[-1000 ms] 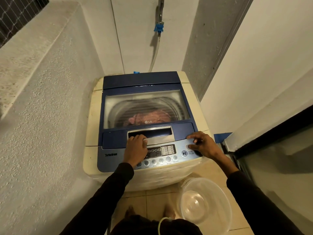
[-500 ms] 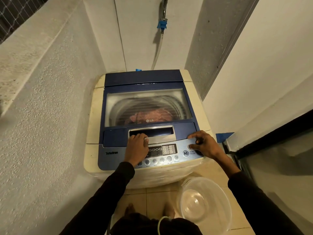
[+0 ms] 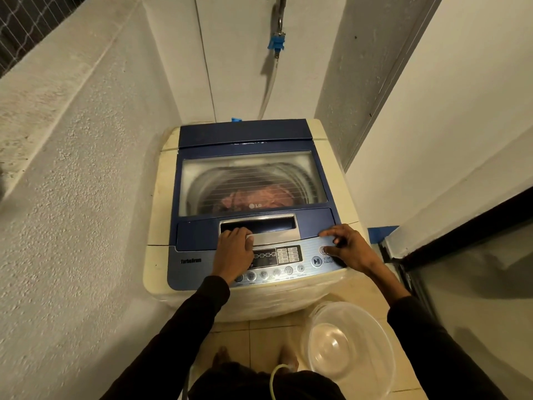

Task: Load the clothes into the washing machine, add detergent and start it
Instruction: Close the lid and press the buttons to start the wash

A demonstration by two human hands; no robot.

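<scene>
The washing machine (image 3: 248, 215) stands at frame centre with its lid down, and reddish clothes (image 3: 256, 197) show through the lid window – loading appears complete. Across the last second little changes: both hands stay on the front of the machine, only the view shifts slightly. The left hand (image 3: 233, 252) rests with curled fingers on the silver lid handle (image 3: 259, 229), its heel over the control panel (image 3: 277, 261). The right hand (image 3: 349, 249) lies at the panel's right end, thumb on the round button (image 3: 323, 250) beside the start/pause key (image 3: 316, 261). Whether the panel is lit cannot be told – powering on appears in progress, starting remains. A clear plastic basin (image 3: 346, 345) sits on the floor, lower right.
</scene>
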